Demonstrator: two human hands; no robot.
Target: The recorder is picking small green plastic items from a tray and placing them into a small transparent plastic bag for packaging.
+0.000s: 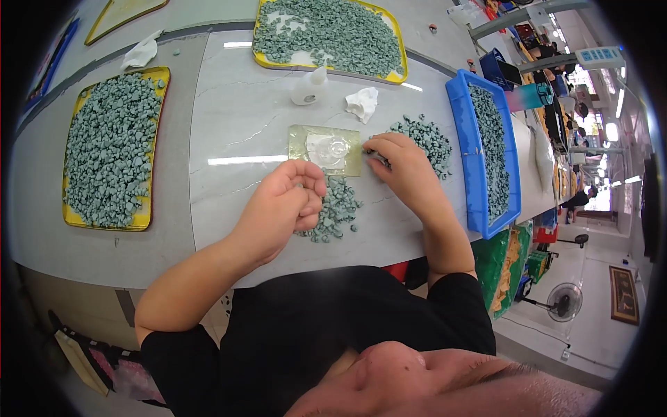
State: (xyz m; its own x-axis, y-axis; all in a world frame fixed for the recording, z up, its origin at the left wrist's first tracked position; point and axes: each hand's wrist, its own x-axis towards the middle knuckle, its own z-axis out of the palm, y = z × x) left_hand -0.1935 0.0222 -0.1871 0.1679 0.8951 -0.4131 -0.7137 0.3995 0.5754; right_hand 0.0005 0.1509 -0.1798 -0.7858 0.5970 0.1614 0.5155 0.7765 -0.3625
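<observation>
Fingers of your left hand [288, 201] curl around small grey-green pieces, directly above the near pile [333, 208]; your right hand [399, 167] pinches one piece beside the clear tray [326, 149], nearer it.

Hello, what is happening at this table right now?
A person in a black shirt sits at a grey marble-look table and handles small grey-green pieces. The left hand is curled above a small pile of pieces. The right hand touches another pile beside a clear square plate. Yellow trays and a blue bin hold more.
</observation>
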